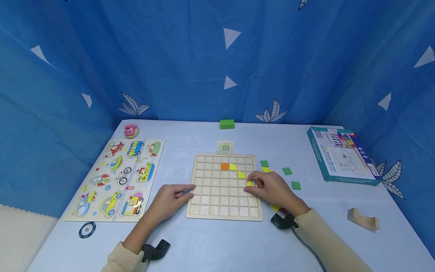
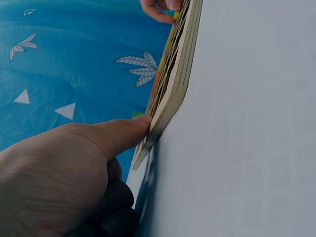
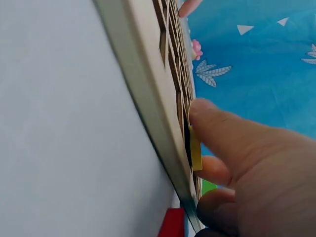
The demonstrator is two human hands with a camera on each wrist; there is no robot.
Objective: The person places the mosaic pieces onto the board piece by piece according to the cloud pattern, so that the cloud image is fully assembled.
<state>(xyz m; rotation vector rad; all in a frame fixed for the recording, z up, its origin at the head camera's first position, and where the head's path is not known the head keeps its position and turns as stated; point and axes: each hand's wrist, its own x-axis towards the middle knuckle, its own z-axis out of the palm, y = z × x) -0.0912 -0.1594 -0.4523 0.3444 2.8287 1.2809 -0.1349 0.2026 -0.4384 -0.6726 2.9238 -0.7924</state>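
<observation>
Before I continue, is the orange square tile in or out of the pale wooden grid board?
In: the head view shows the orange tile filling one cell of the board.

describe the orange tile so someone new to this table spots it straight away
Near the middle of the white table lies a square wooden grid board. In its second row from the far edge, about midway across, sits the orange tile. It is the only orange piece on the board, a plain full square, whereas the neighbour on its right is a yellow tile.
</observation>
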